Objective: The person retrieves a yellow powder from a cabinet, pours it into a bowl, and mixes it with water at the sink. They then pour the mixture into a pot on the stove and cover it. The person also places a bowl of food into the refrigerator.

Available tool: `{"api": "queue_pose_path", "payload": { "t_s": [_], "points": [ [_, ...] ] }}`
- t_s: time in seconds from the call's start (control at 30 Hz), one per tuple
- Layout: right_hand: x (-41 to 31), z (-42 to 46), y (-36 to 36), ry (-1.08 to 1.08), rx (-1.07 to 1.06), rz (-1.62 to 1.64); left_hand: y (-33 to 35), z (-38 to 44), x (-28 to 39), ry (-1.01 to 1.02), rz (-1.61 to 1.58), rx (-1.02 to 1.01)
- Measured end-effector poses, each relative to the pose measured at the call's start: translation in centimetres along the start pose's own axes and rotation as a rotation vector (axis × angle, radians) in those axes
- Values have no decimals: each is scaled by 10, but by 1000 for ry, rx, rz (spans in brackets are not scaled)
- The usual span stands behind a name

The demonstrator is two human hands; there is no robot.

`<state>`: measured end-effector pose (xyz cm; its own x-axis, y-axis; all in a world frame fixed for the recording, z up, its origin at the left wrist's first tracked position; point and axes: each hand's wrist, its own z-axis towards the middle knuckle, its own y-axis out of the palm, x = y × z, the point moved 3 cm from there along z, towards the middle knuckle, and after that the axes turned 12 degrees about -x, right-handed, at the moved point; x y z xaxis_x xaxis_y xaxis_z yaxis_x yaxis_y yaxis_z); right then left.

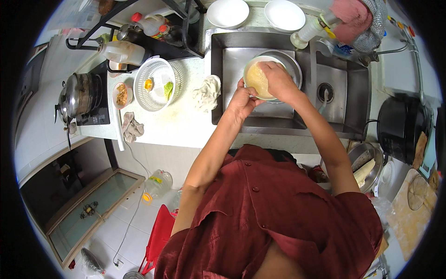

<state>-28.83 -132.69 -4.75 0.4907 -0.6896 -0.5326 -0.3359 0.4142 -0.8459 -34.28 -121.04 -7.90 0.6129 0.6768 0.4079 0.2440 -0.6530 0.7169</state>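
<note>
My left hand [244, 101] grips the near left rim of a pale bowl [246, 66] with a green edge. Inside the bowl lies a mass of fine yellow grain [257, 81], which looks like wet millet. My right hand [277, 79] reaches over the bowl's right side, its fingertips at the grain; whether they close on any of it cannot be seen. Under the bowl, a round metal basin [296, 68] shows partly, standing in the larger compartment of the stainless steel sink [237, 57].
Two white bowls [228, 14] stand behind the sink. On the left counter are a white plastic colander [139, 80], a crumpled pale cloth [208, 93], a small food bowl [122, 96] and a grey rag [132, 127]. A steel pot [82, 94] sits farther left, a black appliance [400, 125] right.
</note>
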Motion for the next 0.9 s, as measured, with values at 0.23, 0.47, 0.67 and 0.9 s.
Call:
{"api": "queue_pose_path", "payload": {
  "t_s": [0.23,0.47,0.67,0.9],
  "points": [
    [-23,-15,14,20,-424,-68,-14,-4,-10,-8,-8,0],
    [-45,-43,-17,17,-520,112,-19,-14,-14,19,-29,-18],
    [-37,-41,5,83,-527,11,-15,-21,-13,25,4,-48],
    [-35,-18,5,-4,-124,11,-18,-23,-11,23,-3,-37]
  ]
}}
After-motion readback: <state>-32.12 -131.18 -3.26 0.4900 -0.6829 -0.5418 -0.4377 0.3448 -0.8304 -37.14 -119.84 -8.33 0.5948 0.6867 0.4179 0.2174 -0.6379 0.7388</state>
